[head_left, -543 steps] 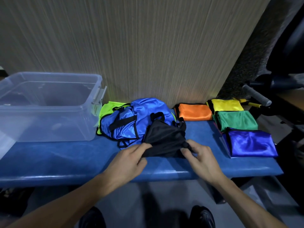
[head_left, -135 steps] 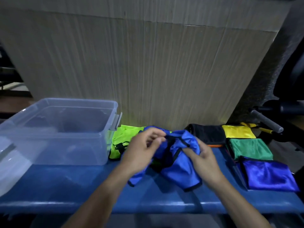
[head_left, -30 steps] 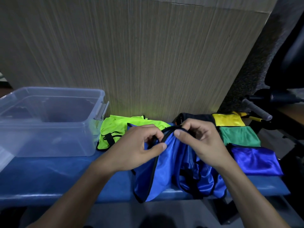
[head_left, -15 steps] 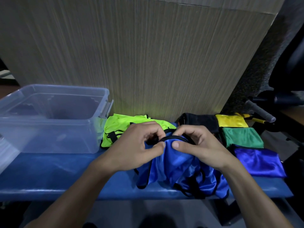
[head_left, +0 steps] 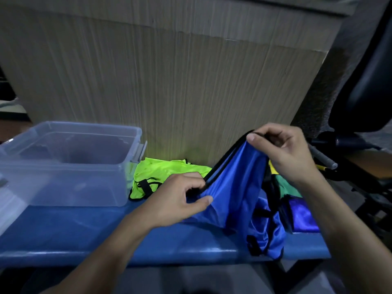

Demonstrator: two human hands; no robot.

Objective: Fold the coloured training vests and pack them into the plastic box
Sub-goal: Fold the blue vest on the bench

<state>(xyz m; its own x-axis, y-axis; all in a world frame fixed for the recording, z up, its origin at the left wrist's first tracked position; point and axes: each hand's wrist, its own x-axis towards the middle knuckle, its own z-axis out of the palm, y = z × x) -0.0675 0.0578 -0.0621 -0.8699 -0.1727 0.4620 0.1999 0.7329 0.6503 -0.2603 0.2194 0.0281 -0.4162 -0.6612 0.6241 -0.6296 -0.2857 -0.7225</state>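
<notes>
Head view: left hand (head_left: pixel 180 198) and right hand (head_left: pixel 282 149), fingers curled, pinch the black-trimmed edge of a glossy blue vest (head_left: pixel 235 187), drawn taut above the desk (head_left: pixel 84 230); clear box (head_left: pixel 63 166) left.

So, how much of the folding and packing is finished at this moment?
Done: a green folded vest and a purple one lie at the right of the bench. In hand: the left hand and right hand hold the blue vest by its black edge. Left: the neon vest is unfolded, and the plastic box holds no vests.
</notes>
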